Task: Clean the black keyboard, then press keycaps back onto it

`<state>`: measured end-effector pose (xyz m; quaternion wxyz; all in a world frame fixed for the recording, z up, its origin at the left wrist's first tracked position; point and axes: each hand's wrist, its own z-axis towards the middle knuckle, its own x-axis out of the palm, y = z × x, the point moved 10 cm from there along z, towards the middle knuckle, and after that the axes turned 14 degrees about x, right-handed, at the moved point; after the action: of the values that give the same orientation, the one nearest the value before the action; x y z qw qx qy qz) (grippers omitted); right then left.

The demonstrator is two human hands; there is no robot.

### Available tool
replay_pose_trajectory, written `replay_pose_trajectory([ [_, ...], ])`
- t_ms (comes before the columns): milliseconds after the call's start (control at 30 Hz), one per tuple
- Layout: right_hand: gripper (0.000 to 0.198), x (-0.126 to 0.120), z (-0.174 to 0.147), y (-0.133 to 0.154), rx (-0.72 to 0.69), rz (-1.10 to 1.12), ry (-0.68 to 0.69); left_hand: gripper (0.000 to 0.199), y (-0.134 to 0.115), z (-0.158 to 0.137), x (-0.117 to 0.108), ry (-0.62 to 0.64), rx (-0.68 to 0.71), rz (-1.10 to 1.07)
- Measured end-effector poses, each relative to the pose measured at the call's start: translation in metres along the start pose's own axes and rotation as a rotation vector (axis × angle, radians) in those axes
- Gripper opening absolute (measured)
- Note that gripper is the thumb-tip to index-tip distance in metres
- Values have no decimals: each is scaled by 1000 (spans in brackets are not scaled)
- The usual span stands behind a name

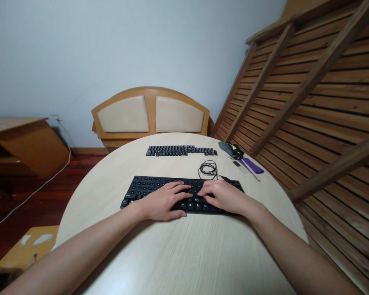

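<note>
A black keyboard (160, 183) lies on the round table, many of its keys bare of caps. Some keycaps (197, 206) sit in place along its near edge. My left hand (167, 200) rests over the middle of the keyboard, fingers stretched out and apart, holding nothing. To its right, my right hand (223, 196) is curled over the keys with thumb and forefinger drawn together at the board. Whatever lies between those fingertips is hidden or too small to make out. Behind the keyboard, loose black keycaps (167, 150) are laid out in rows.
A coiled black cable (208, 167) lies behind the keyboard. At the table's right edge are a grey-and-yellow item (233, 150), a purple strip (253, 166) and a thin metal rod (250, 169). A headboard (152, 110) and a slatted wooden frame (310, 102) stand beyond the table (184, 250).
</note>
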<state>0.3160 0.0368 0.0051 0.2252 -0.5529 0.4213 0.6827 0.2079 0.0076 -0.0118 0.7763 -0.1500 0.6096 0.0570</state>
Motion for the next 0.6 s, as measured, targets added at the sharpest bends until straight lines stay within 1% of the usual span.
replay_pose_trajectory([
  [133,24,-5,4,-1,-25,-16,-27,59,0,0,0,-8,-7,-12],
  [233,24,-14,22,-11,28,-80,-93,57,0,-1,-1,-37,5,-29],
  [300,25,-20,42,-22,108,-158,-122,57,-1,-1,-1,-42,10,-32],
  [367,25,-23,66,-37,224,-263,-126,57,0,-1,0,-41,6,-31],
  [467,30,-26,102,-53,316,-308,-147,57,1,-2,-1,-48,-1,-39],
  [600,39,-23,144,-74,433,-350,-166,57,1,-2,0,-48,-4,-44],
])
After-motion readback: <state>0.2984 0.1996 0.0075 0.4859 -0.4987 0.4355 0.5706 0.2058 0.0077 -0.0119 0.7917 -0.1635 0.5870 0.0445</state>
